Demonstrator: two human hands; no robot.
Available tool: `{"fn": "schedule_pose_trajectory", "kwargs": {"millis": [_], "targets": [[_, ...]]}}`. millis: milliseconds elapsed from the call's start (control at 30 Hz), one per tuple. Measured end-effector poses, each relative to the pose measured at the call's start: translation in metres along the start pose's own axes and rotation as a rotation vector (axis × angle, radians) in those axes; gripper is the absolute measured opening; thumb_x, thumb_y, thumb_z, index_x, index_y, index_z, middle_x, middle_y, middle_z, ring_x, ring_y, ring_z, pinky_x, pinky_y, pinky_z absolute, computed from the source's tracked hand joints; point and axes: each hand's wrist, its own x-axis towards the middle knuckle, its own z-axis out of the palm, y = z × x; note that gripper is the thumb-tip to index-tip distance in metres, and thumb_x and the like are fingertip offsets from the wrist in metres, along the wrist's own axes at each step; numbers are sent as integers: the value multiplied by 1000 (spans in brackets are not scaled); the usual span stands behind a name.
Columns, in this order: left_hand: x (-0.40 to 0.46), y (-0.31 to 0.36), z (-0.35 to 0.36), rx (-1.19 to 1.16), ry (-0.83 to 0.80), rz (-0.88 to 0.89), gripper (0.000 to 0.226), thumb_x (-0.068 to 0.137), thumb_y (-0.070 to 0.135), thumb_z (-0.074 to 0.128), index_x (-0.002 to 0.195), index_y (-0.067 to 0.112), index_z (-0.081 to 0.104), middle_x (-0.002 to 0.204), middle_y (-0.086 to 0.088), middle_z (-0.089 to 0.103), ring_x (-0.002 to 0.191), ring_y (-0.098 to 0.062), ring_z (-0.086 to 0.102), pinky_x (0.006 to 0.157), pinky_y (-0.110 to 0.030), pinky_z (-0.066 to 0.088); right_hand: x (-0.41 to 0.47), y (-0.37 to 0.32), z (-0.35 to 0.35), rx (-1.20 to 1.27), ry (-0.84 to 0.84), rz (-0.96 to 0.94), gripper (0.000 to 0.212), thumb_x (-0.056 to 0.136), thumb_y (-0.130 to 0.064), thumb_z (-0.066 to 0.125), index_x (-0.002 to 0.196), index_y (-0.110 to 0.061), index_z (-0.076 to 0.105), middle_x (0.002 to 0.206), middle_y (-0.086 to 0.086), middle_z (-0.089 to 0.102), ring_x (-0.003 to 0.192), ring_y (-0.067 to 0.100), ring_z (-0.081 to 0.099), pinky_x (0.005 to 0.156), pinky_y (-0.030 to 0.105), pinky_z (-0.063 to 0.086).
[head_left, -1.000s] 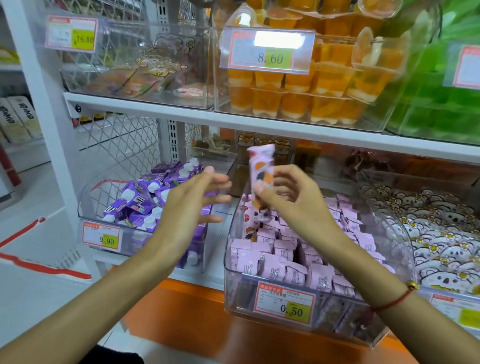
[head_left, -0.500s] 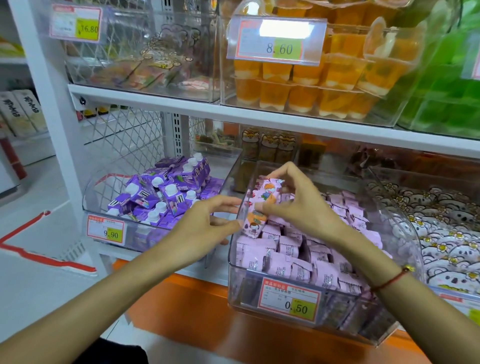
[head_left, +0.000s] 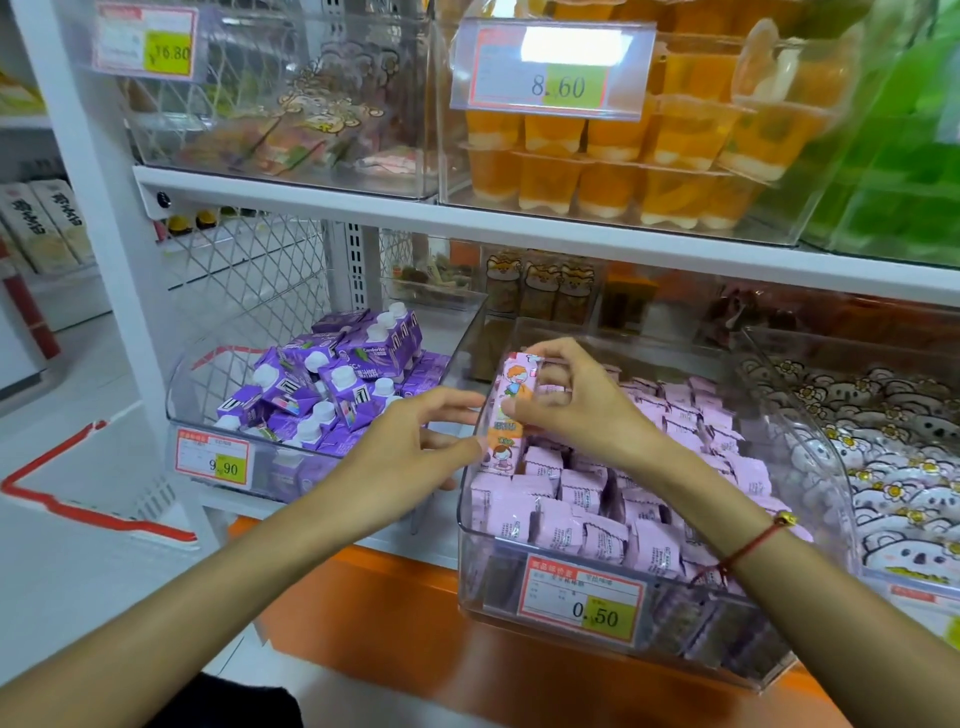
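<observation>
My right hand (head_left: 576, 410) has its fingers clamped on the pink snack packet (head_left: 506, 415) at centre frame, long axis near upright over the clear bin's (head_left: 465, 499) left rim; my left hand (head_left: 410, 452), fingers apart, lies just left of the packet's lower end.

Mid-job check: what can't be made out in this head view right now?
Pink packet: print too small to read; the right hand pinching it covers its right edge.
Left hand: whether its fingertips touch the packet is unclear where they meet at the wall of the clear bin.
8.60 price tag: glare whites out its top line.
Green goods, top right: blurred and cut off by the frame edge.
</observation>
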Motion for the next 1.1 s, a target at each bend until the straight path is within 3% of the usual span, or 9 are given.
{"fn": "schedule_pose_trajectory", "kwargs": {"millis": [167, 267, 367, 467, 567, 667, 800, 933, 1100], "targets": [[4, -2, -2, 12, 18, -3, 28, 85, 11, 66, 106, 29, 60, 107, 11, 63, 82, -10, 65, 74, -37, 57, -6, 11, 10, -319, 83, -210, 39, 71, -20, 82, 96, -19, 52, 102, -4, 59, 86, 4, 56, 66, 21, 46], [5, -3, -2, 25, 13, 0, 28, 85, 12, 66, 107, 29, 60, 109, 10, 63, 87, -13, 66, 73, -35, 58, -10, 15, 8, -622, 21, -218, 36, 70, -38, 80, 94, -21, 59, 100, -4, 52, 92, 12, 44, 71, 32, 39], [5, -4, -2, 32, 11, -5, 32, 86, 12, 65, 115, 24, 59, 111, 8, 62, 90, -14, 66, 74, -35, 57, -13, 13, 2, -582, -142, -192, 26, 78, -36, 74, 97, -20, 68, 98, 3, 61, 84, 12, 51, 71, 27, 42], [5, -5, -3, 28, 4, 6, 32, 86, 13, 65, 115, 25, 60, 109, 13, 62, 84, -6, 66, 71, -30, 57, -15, 9, -5, -557, -123, -174, 39, 78, -38, 74, 113, -24, 64, 112, -5, 58, 97, 8, 52, 80, 21, 41], [5, -6, -2, 20, 3, 16, 31, 86, 15, 65, 113, 27, 59, 107, 16, 61, 78, 1, 65, 66, -23, 56, -14, 9, -7, -633, -9, -116, 45, 81, -38, 70, 122, -22, 60, 117, -5, 53, 105, 11, 50, 82, 23, 37], [4, -7, -1, 20, 13, 21, 30, 86, 14, 65, 111, 29, 59, 108, 15, 61, 81, -3, 65, 67, -24, 57, -12, 10, -3, -578, -121, -38, 37, 88, -32, 63, 122, -20, 63, 118, 0, 58, 111, 16, 53, 93, 24, 40], [3, -7, -1, 13, 2, 34, 28, 87, 13, 64, 108, 31, 59, 110, 15, 61, 79, -1, 66, 68, -25, 57, -8, 11, -1, -644, -222, -2, 34, 93, -31, 55, 126, -24, 60, 121, 2, 56, 118, 27, 44, 101, 40, 37], [3, -6, -1, 14, -4, 24, 28, 87, 15, 65, 107, 33, 58, 110, 15, 60, 81, -2, 65, 68, -23, 57, -12, 12, -2, -606, -221, 0, 36, 94, -31, 53, 129, -22, 58, 125, 3, 56, 120, 23, 44, 106, 36, 34], [0, -4, -1, 13, -8, 17, 27, 86, 16, 65, 107, 31, 59, 109, 15, 61, 79, -1, 65, 70, -26, 57, -23, -8, -14, -492, -12, -129, 20, 89, -34, 60, 107, -27, 67, 110, -8, 61, 96, 5, 53, 82, 23, 39]]}}
